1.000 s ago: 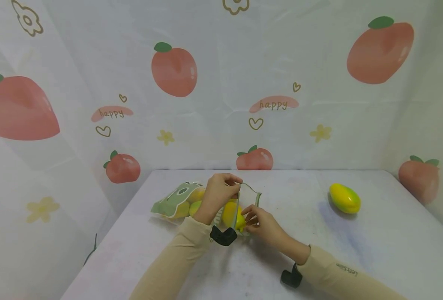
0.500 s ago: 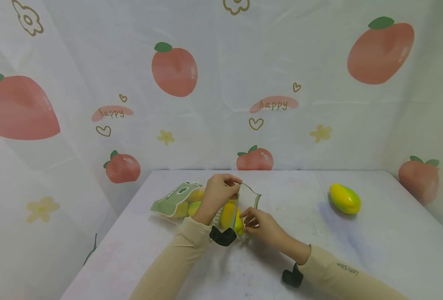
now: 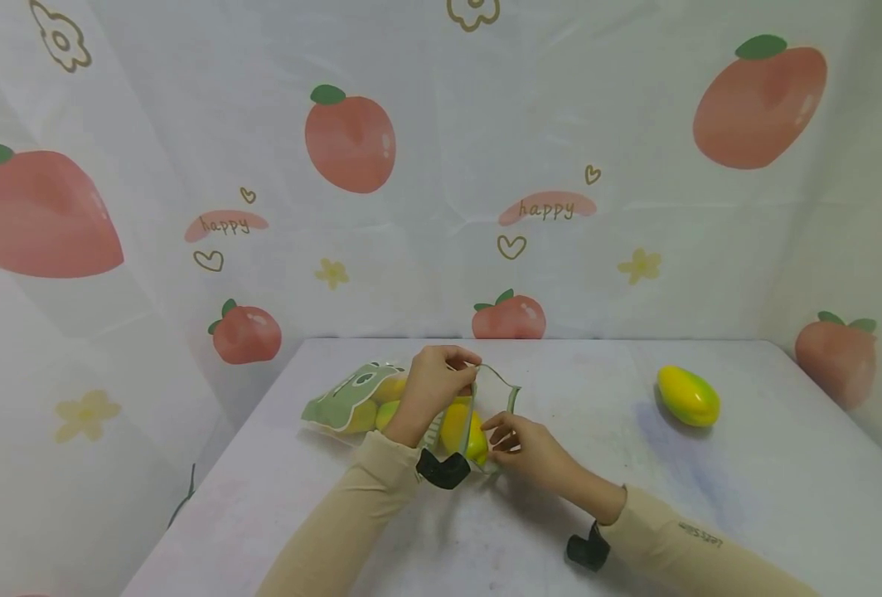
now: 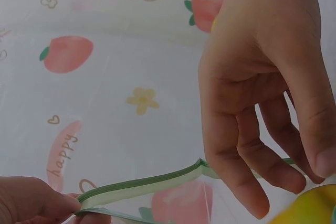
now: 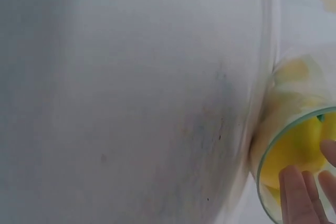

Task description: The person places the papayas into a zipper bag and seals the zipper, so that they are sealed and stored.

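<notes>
Bag (image 3: 346, 400) pinched at the mouth, fingertips at the fruit (image 3: 453, 429)

From the left, the bag lies on its side on the white table (image 3: 590, 377), with several inner fruits (image 3: 387, 414) showing through its clear part. My left hand (image 3: 438, 381) comes next, above the bag; its thumb and fingers are closed together on the green rim (image 4: 142, 183) and hold nothing else that I can see. From that pinch the rim spreads rightward in a loop. The fruit, yellow with some green, lies just inside this mouth (the right wrist view shows the rim curving round it). My right hand (image 3: 532, 452) reaches in from the right, fingers apart and gently bent, gripping nothing that I can make out; the tips are at the fruit, but whether they touch it I cannot tell. I judge the step to be settling this fruit deeper. To do it well, I should pinch high so the loop stands wide, press with flat fingertips toward the inner fruits, and avoid catching the thin edge. Well to the right, a lone fruit (image 3: 689, 396) lies on the table.
</notes>
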Available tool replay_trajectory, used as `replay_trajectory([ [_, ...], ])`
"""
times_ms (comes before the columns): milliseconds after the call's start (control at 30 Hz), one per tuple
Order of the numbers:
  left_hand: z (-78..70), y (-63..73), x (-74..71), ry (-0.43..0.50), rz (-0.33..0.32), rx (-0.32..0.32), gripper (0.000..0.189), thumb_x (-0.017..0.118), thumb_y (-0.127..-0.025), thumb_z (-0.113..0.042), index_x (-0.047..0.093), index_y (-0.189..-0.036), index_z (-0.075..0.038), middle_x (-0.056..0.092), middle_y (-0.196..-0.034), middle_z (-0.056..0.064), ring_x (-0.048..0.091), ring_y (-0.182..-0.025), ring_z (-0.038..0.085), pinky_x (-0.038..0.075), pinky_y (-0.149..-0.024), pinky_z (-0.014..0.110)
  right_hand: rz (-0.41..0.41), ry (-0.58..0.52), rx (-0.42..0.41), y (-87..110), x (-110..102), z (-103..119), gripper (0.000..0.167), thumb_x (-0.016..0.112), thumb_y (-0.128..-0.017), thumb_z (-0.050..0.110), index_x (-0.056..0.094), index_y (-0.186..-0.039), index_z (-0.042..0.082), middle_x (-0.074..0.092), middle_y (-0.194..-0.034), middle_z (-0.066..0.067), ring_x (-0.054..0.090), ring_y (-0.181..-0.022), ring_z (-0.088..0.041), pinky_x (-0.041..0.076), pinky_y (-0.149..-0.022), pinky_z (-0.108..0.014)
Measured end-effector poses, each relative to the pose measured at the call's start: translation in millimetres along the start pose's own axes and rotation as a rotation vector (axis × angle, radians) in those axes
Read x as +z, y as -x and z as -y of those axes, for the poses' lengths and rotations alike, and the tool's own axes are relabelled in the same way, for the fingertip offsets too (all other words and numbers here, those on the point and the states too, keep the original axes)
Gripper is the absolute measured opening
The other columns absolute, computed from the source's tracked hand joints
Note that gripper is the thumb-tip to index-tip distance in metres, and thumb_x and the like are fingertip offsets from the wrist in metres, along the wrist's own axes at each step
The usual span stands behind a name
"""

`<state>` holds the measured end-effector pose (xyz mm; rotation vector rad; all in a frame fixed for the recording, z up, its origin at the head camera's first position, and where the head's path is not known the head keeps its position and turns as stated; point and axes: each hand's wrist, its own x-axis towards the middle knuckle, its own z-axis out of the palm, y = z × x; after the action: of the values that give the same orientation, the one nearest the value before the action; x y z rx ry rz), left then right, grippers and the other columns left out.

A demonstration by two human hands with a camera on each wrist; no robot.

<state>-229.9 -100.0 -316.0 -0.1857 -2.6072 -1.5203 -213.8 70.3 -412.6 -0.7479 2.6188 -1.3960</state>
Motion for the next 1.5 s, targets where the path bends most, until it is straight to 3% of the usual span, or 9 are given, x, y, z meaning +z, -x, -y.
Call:
replay_trajectory([
  [333,0.7,0.9,-0.3,0.015,-0.007,0.010,0.016,0.063,-0.082,-0.004,0.076,-0.092,-0.005,0.064,-0.075,0.007,0.063,-0.058,0.012,0.059,-0.062,0.026,-0.021,-0.005,-0.072,7.5,-24.9,-3.0,0.033,0.069,-0.086,0.007,0.060,-0.117,0.000,0.066,-0.102,-0.017,0.068,-0.091,-0.027,0.059,-0.076,-0.029],
  [700,1.1,0.0,-1.0,0.023,0.000,0.003,0.018,0.061,-0.082,-0.003,0.075,-0.093,-0.006,0.064,-0.079,0.008,0.063,-0.060,0.013,0.059,-0.063,0.025,-0.113,-0.012,-0.046,19.8,-79.0,-6.2,0.036,0.069,-0.088,0.017,0.059,-0.121,0.009,0.064,-0.110,-0.013,0.066,-0.102,-0.030,0.058,-0.081,-0.032],
  [967,2.0,-0.4,-0.2,0.016,0.003,-0.003,0.018,0.061,-0.082,-0.002,0.076,-0.092,-0.006,0.063,-0.079,0.008,0.064,-0.059,0.012,0.059,-0.063,0.025,-0.165,0.043,-0.074,31.3,-113.1,-9.7,0.040,0.066,-0.091,0.017,0.054,-0.127,0.006,0.061,-0.118,-0.018,0.064,-0.106,-0.035,0.059,-0.081,-0.033],
  [1333,1.6,0.0,-1.1,0.036,0.007,0.006,0.016,0.062,-0.083,-0.003,0.075,-0.091,-0.005,0.064,-0.078,0.008,0.063,-0.058,0.013,0.059,-0.063,0.026,-0.301,0.096,-0.039,45.3,-146.4,-16.3,0.042,0.063,-0.093,0.017,0.051,-0.130,0.001,0.060,-0.120,-0.023,0.060,-0.110,-0.042,0.049,-0.076,-0.010],
  [1433,1.7,0.1,-1.3,0.036,0.009,0.008,0.017,0.061,-0.083,-0.003,0.075,-0.092,-0.005,0.064,-0.077,0.008,0.063,-0.058,0.013,0.059,-0.063,0.026,-0.338,0.132,-0.025,47.8,-154.6,-22.6,0.044,0.063,-0.094,0.021,0.050,-0.131,0.003,0.059,-0.123,-0.023,0.062,-0.109,-0.034,0.047,-0.075,-0.007],
  [1500,1.9,0.1,-1.2,0.035,0.011,0.007,0.017,0.061,-0.083,-0.003,0.075,-0.092,-0.005,0.063,-0.077,0.008,0.063,-0.058,0.013,0.059,-0.063,0.025,-0.367,0.139,-0.017,49.2,-160.0,-27.2,0.045,0.063,-0.094,0.022,0.050,-0.132,0.002,0.059,-0.124,-0.024,0.064,-0.105,-0.016,0.045,-0.075,-0.004],
])
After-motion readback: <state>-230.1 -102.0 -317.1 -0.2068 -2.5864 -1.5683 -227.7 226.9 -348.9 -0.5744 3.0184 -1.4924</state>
